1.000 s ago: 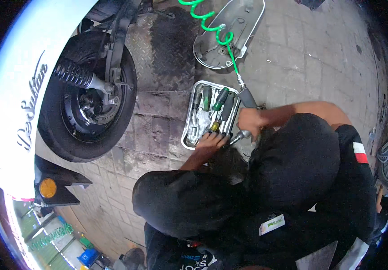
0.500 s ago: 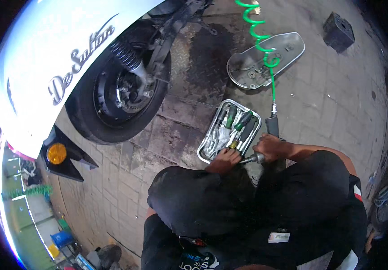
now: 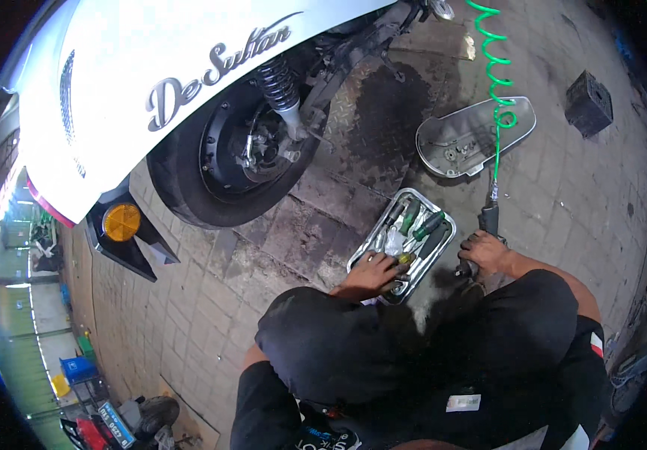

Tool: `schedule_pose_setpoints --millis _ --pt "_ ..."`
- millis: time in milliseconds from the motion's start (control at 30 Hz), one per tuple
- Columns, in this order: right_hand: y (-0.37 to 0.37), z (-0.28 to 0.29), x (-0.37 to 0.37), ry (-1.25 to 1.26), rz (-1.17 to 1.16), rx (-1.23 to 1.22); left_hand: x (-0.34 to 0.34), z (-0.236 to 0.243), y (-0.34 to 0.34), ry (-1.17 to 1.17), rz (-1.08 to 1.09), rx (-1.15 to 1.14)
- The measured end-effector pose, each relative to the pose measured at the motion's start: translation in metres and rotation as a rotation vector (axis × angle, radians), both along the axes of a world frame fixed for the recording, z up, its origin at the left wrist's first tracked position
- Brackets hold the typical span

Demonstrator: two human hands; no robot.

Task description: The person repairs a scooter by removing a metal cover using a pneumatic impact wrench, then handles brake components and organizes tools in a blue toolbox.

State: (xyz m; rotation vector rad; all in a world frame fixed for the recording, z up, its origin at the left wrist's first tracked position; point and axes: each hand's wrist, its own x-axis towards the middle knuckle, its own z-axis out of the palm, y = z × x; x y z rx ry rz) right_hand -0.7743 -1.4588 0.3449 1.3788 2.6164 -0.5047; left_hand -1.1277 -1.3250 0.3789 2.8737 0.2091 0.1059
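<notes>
My left hand reaches over the near end of a metal tray, its fingers spread among the tools there. Beside its fingertips is a yellow handle; what lies under the palm is hidden. Green-handled screwdrivers and several metal tools fill the tray, with a small clear plastic bag among them. To the right of the tray, my right hand is closed around an air impact wrench. A coiled green air hose joins the wrench's dark grip.
A white scooter stands at the left, its rear wheel beyond the tray. An oval metal cover lies on the paving behind the wrench. A dark block sits at the far right. A mudguard with orange reflector hangs behind the wheel.
The view has shifted, so the scene sits further right. My right hand, with the impact wrench, has moved away from my left hand, whose fingers have spread over the tray.
</notes>
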Motion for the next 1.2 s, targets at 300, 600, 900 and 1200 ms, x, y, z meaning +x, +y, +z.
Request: schedule_pose_setpoints --millis 300,600,900,1200 --pt "0.0 -0.008 0.011 0.141 -0.011 -0.029 -0.048 0.192 0.156 -0.513 0.573 0.6" --pt "0.001 -0.007 0.011 0.111 0.012 0.039 -0.021 0.267 0.192 0.367 0.618 0.533" --pt "0.016 -0.029 -0.02 0.269 -0.179 0.171 -0.024 0.284 0.203 0.262 0.439 0.505" --pt "0.008 0.005 -0.052 0.444 -0.465 0.11 -0.031 0.263 0.19 0.092 0.462 0.666"
